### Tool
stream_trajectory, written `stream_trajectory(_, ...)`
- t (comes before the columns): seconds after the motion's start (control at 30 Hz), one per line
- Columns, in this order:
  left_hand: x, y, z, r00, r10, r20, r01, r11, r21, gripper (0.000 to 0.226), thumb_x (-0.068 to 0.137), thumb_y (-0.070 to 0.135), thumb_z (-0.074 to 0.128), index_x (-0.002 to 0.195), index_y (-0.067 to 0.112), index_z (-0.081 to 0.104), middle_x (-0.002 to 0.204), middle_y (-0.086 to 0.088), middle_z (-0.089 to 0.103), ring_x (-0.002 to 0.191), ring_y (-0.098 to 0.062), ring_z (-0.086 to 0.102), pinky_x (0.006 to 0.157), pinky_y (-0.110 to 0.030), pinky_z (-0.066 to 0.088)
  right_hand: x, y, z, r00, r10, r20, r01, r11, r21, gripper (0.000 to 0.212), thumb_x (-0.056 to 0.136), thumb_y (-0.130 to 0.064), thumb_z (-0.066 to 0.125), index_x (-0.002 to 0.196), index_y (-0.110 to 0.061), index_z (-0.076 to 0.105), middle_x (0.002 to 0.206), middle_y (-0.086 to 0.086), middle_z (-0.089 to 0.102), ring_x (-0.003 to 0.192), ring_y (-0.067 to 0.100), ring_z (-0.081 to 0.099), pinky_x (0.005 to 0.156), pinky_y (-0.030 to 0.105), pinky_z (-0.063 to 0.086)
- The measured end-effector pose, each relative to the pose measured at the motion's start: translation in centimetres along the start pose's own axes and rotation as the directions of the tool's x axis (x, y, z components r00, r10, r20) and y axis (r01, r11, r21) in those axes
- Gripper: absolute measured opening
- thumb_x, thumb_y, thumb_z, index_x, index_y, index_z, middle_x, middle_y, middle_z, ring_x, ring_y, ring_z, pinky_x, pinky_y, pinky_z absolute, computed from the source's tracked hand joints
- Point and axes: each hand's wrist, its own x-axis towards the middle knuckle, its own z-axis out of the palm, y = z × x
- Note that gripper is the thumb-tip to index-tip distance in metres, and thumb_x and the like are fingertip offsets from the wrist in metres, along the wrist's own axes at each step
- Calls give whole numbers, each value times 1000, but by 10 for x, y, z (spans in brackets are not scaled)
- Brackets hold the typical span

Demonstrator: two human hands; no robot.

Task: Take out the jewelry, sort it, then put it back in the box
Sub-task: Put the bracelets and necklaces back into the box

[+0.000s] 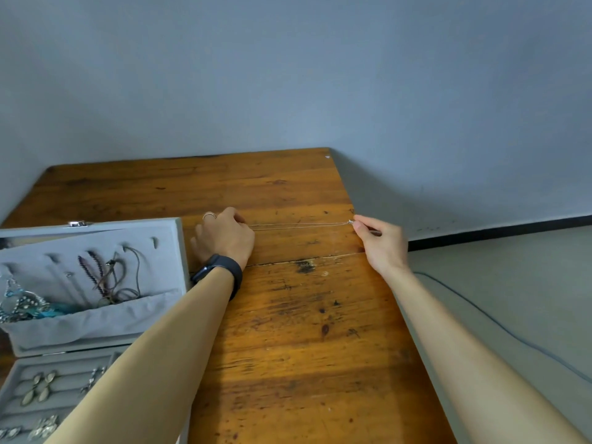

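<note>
Now, chain (301, 224): a very fine pale necklace chain, two strands side by side, stretched almost straight between my two hands across the far half of the worktop (288, 331). Its right end is close to the right edge. Whether it rests on the wood or hangs just above it, I cannot tell.
Left grip (224, 237): fingers curled down, back of the hand toward me. The chain runs in under them, so I judge it holds that end, though the pinch itself is hidden.
Right grip (381, 241): thumb and forefinger closed to a tight pinch just behind the small clasp (351, 222), other fingers tucked.
Handling: I judge the chain nearly weightless, limp, slippery, and easy to knot or snap, so no hard pull.
Where to hold: by the two ends, with light tension so the strands lie apart; never bunch the middle.
Box (128, 223): grey and open at the left edge of the worktop, with necklaces (96, 270) hanging in the lid and earrings (38, 387) in the tray nearer me.
Risk: slack could let the chain tangle or slide off the right edge.
</note>
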Motion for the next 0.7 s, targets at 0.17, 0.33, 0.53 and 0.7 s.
stream_trajectory(0.17,-2,0,-3,1000,0,23,0,1000,-16,26,98,28,47,115,26,66,118,-9,58,110,-32,53,98,-45,44,-6,1,-5,1000,11,-10,-11,999,-48,32,101,-29,56,131,-23,64,135,-3,62,127,16,53,102,26,37)
stream_trajectory(0.33,-25,8,-13,993,23,117,-2,983,-183,39,97,22,48,135,20,48,140,-14,42,129,-32,39,103,-44,39,-35,-4,-17,1000,-20,-13,18,990,-138,32,101,-24,56,132,-22,60,129,-4,64,118,12,56,93,19,35)
stream_trajectory(0.53,-108,13,-43,931,295,214,-233,933,-275,51,94,21,54,144,21,45,147,-11,41,132,-27,41,103,-43,47,-123,-19,-43,995,-101,-22,98,990,-106,29,99,-21,58,126,-28,63,129,-8,63,116,13,59,97,28,49)
stream_trajectory(0.7,-194,-25,-74,847,476,236,-407,866,-290,51,97,26,53,147,27,43,150,0,42,137,-20,37,107,-37,44,-223,-34,-60,977,-214,5,214,975,-55,27,97,-19,59,121,-30,66,124,-16,63,113,5,58,99,22,45)
